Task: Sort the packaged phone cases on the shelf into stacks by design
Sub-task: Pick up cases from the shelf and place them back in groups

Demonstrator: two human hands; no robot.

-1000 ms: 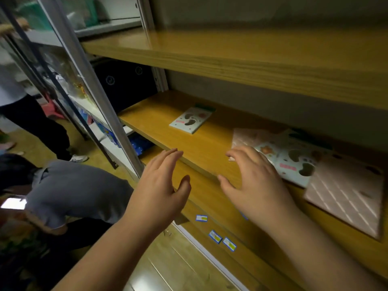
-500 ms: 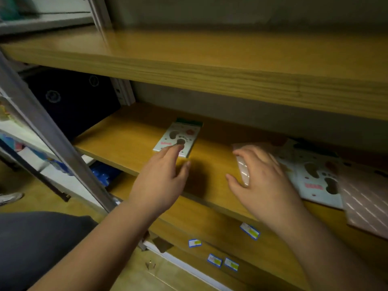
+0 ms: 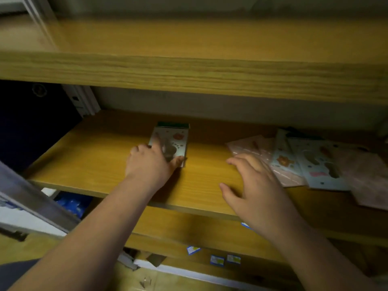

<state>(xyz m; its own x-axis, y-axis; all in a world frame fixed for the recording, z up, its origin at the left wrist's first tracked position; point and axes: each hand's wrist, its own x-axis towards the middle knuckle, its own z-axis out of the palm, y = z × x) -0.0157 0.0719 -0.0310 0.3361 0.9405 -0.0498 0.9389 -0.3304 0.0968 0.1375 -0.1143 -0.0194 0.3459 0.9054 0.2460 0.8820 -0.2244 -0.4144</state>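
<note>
One light-blue packaged phone case with brown blobs and a green header lies alone mid-shelf. My left hand holds its near end, with the forefinger lying on top and the thumb against the near right corner. At the right lies a loose overlapping pile: pink cases with white diagonal lines, two light-blue blob-pattern cases and another pink one at the far right. My right hand hovers over the shelf with fingers spread, its fingertips at the pile's left edge, holding nothing.
The wooden shelf has bare board left of the single case. An upper wooden shelf hangs close overhead. A metal upright stands at the back left. Small blue price labels sit on the lower shelf's edge.
The view has moved in closer. My left hand has reached forward onto the lone light-blue case. My right hand has stayed by the pile's left edge.
</note>
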